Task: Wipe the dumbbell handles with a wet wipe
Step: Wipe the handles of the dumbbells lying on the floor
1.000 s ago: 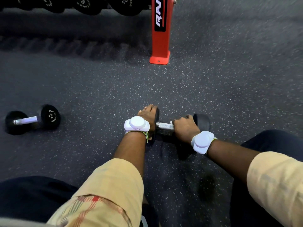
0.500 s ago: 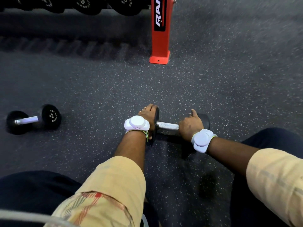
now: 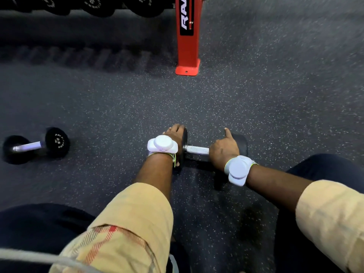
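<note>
Gripping the dumbbell [image 3: 241,143] by its left head is the left hand [image 3: 175,134]. The right hand [image 3: 223,150] curls round the handle [image 3: 198,150].

Clearly a gym, in its free-weights corner: dark rubber floor [image 3: 275,99] flecked with pale specks, spreading under and all around the left hand [image 3: 175,137] and the right hand [image 3: 223,150]. Well beyond the hands, a red steel rack upright [image 3: 188,46] footed flat on the floor and lettered in white on a black strip, with a row of round black dumbbell heads [image 3: 94,6] racked off to its left. Between the hands a dumbbell [image 3: 197,149] with a knurled metal handle, and well out to the left of the left hand a second dumbbell [image 3: 35,145] of the same kind.
</note>
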The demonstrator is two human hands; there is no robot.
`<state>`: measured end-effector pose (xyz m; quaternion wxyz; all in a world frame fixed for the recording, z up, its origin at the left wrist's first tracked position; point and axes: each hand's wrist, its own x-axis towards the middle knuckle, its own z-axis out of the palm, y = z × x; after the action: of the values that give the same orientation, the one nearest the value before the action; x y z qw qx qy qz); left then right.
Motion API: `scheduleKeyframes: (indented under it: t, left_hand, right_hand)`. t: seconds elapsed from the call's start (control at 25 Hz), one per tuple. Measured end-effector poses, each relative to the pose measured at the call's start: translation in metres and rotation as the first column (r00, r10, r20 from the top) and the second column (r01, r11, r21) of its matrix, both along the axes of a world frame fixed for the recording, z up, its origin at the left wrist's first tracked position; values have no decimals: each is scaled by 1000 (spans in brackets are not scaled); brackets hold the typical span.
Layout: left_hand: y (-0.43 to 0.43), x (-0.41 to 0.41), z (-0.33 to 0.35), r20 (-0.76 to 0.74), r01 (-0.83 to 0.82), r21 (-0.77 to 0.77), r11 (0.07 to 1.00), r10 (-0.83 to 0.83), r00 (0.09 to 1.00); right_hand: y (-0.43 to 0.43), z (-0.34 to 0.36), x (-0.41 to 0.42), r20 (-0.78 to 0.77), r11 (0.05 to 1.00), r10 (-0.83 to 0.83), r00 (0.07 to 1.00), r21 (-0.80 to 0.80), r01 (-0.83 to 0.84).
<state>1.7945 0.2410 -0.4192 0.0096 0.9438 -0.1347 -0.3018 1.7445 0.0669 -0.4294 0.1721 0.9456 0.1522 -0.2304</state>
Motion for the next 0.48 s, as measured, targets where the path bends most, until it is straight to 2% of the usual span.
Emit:
scheduleKeyframes:
  t: [0.12, 0.24, 0.4, 0.48]
  left_hand:
    - [0, -3, 2, 35, -23, -23, 999, 23, 999]
    - [3, -8, 2, 30, -44, -60, 997, 45, 999]
    - [7, -12, 0, 9, -56, -121, 991, 58, 998]
    - [6, -12, 0, 1, -60, -119, 991, 61, 998]
  right_hand:
    - [3, -7, 7, -23, 990, -98, 995, 105, 99]
    - [15, -14, 16, -121, 919, -255, 959, 278, 280]
    - [41, -26, 43, -403, 653, -427, 809, 481, 584]
    - [53, -30, 44, -447, 543, -478, 756, 526, 654]
